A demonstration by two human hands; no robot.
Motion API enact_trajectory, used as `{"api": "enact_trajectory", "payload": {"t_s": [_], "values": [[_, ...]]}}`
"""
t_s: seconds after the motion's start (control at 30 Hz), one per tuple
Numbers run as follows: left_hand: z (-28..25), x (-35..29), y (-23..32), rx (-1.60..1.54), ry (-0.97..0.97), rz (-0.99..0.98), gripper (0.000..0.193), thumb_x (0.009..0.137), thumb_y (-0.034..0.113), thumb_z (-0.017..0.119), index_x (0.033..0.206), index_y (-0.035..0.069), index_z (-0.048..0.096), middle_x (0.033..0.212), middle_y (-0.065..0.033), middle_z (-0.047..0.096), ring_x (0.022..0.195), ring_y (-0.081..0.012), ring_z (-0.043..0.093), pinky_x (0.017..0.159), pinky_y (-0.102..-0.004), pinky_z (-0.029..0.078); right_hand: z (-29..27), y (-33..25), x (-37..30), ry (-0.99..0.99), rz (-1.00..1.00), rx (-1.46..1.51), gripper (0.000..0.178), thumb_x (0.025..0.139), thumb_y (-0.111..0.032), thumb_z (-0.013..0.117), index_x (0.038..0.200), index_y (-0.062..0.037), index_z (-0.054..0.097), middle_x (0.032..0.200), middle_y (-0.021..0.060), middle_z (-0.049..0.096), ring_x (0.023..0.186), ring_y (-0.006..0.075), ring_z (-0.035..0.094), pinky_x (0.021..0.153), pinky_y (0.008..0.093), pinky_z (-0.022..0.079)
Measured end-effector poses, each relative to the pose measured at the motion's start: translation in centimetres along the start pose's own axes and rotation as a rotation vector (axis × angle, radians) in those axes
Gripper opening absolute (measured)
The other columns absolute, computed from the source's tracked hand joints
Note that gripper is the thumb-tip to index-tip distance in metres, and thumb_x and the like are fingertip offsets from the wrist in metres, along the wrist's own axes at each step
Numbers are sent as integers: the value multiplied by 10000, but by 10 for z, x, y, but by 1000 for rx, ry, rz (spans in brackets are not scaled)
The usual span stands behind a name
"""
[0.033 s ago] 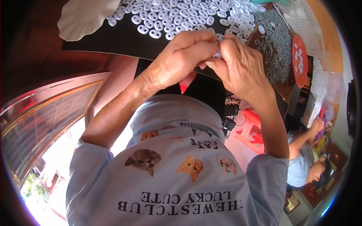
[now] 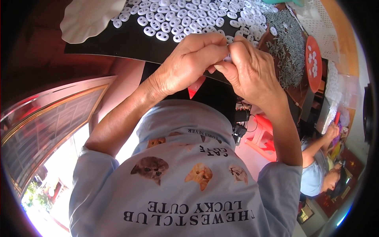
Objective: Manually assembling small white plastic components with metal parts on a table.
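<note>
My left hand and my right hand meet above the near edge of the dark table. Both are closed, with fingertips and thumbs pressed around a small white plastic piece. Only a sliver of that piece shows; my fingers cover the rest. Just beyond my hands spread many white oval pieces with two holes. Beside my right hand lies a heap of small grey metal screws on a brown surface.
A white scalloped dish stands at the far left. To the right, a red plate holds several small white pieces. A red plastic stool is under the table. Another person works at the right.
</note>
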State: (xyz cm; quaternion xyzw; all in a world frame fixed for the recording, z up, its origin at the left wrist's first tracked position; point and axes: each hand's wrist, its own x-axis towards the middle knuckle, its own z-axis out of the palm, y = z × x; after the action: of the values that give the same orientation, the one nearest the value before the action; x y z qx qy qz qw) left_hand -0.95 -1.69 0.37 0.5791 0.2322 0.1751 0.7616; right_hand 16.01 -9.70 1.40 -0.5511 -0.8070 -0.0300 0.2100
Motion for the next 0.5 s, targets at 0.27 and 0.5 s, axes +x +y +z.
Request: {"api": "enact_trajectory", "payload": {"t_s": [0.27, 0.5], "values": [[6, -1, -10, -35, 81, 140, 184, 929, 162, 469, 831, 20, 533, 688, 0, 501, 605, -70, 446, 519, -236, 372, 8, 2, 1, 35, -23, 54, 376, 871, -346, 676, 808, -48, 456, 714, 83, 532, 607, 246, 601, 483, 352, 463], [1, 0, -8, -95, 57, 5, 181, 922, 155, 465, 854, 6, 542, 680, -3, 500, 593, -71, 448, 506, -242, 360, 12, 4, 0, 26, -15, 261, 334, 879, -281, 673, 827, -36, 452, 711, 108, 539, 628, 296, 597, 505, 382, 465]]}}
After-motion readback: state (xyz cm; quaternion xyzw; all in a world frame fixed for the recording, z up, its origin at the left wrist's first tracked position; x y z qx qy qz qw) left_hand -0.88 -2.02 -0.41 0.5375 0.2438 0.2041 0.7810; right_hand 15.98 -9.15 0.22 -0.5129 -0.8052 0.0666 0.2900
